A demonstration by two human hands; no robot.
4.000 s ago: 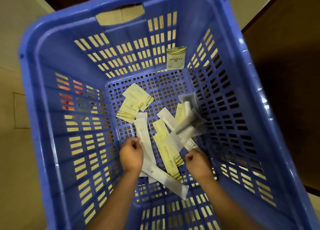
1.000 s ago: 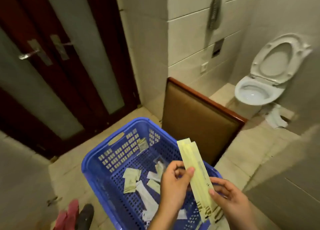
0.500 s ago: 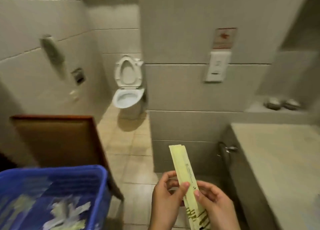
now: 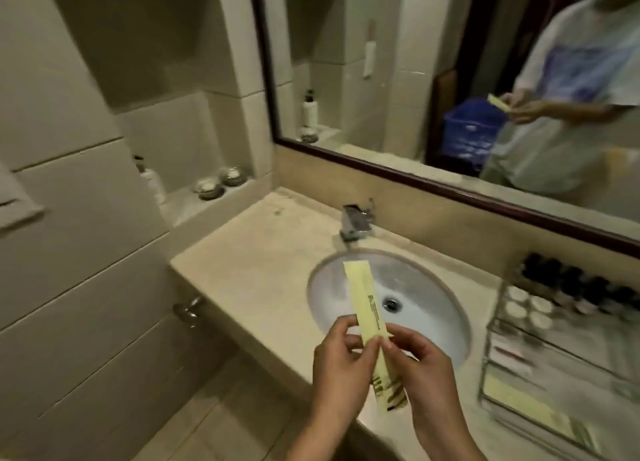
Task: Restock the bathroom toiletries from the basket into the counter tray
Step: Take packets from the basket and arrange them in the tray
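A long yellow packet (image 4: 363, 297) is pinched between both hands above the sink (image 4: 426, 284).

The packet is gripped at its lower half, the left hand (image 4: 341, 367) closed on its left edge and the right hand (image 4: 422, 374) on its right edge, thumbs meeting on the front. Its upper half is tilted up and away from the fingers. It is narrow and pale yellow, with small dark print midway and dark stripes at the end below the hands; whether one packet or several stacked is held cannot be told. The tray (image 4: 485, 356) is seen on the counter (image 4: 263, 252), to the right of the right hand and apart from it, stocked with dark bottles, round white lids and flat packets.
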